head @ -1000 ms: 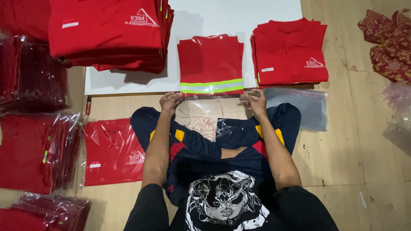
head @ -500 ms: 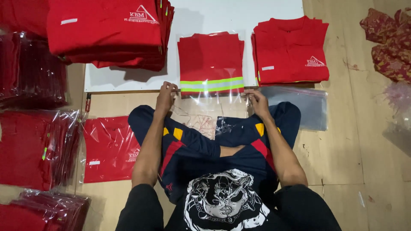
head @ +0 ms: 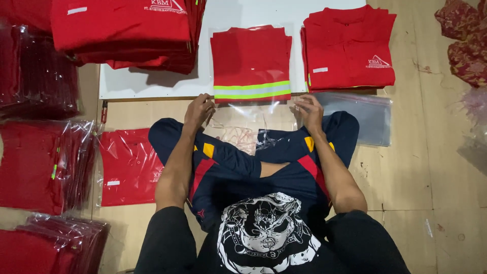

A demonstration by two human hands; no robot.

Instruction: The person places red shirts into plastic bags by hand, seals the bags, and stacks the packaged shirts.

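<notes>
the left hand (head: pixel 199 109) and the right hand (head: pixel 307 110) are held well apart, one at each lower corner of a clear plastic sleeve bag (head: pixel 251 112). the fingers of each hand are curled onto the open edge of the bag; whether the film is pinched tight or only touched cannot be told. inside the bag, just beyond the fingertips, a folded red shirt with a yellow and grey reflective band (head: pixel 251 63) is seen, lying flat on a white board (head: pixel 152 83). the lower part of the bag is spread between the hands and over the wooden floor (head: pixel 406 167).

below the hands, crossed legs in dark blue shorts with red and yellow patches (head: pixel 238 162) are seen, the forearms resting over the knees.

to the right of the right hand, a flat stack of empty clear plastic bags (head: pixel 362 119) lies on the floor, touching the knee. beyond it, a stack of folded red polo shirts with a white chest mark (head: pixel 350 48) is placed just beside the bagged shirt.

beyond the left hand, a taller pile of folded red shirts (head: pixel 122 30) is set on the board. to the left of the left hand, a bagged red shirt (head: pixel 129 165) lies flat, with further piles of bagged red shirts (head: pixel 40 162) beside it.
</notes>
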